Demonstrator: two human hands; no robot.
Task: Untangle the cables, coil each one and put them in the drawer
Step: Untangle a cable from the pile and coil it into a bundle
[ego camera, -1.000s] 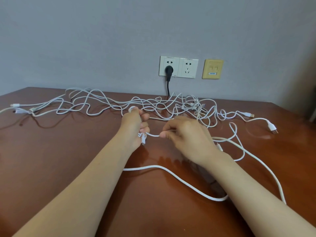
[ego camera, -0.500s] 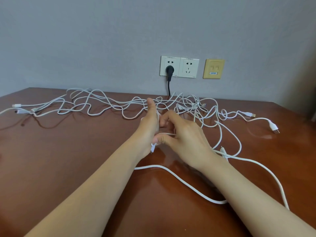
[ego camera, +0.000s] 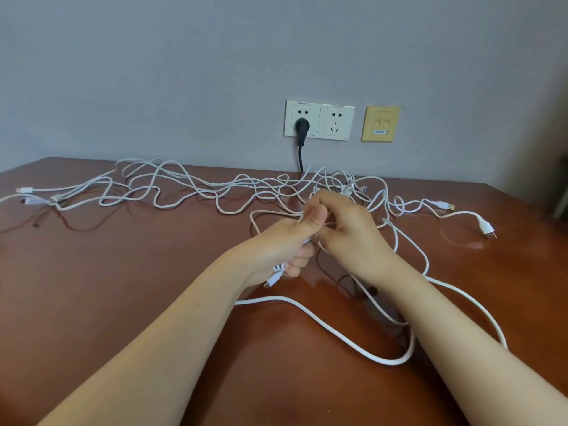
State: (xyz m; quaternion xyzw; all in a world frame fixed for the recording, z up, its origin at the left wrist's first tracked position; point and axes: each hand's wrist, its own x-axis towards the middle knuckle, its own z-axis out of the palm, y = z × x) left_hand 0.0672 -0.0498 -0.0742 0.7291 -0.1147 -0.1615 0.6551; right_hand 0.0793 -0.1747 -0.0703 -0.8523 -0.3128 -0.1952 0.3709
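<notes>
Fist of left hand [ego camera: 285, 245] wraps a thin white cable [ego camera: 276, 212], connector [ego camera: 273, 279] poking out below; right hand [ego camera: 349, 230] pinches same strand just beside the thumb. Rest of tangle [ego camera: 215, 195] sprawls across table [ego camera: 123, 302] twd wall. Risk: pulling w/o clearing crossings could cinch a knot, prob. dragging neighbours along.

Indoor room, likely an office or study, glossy reddish-brown wooden worktop [ego camera: 123, 287] against a plain grey wall [ego camera: 184, 72], twin white power sockets [ego camera: 319, 119], black plug [ego camera: 302, 126] in one, yellowed data port plate [ego camera: 381, 123] beside them
</notes>
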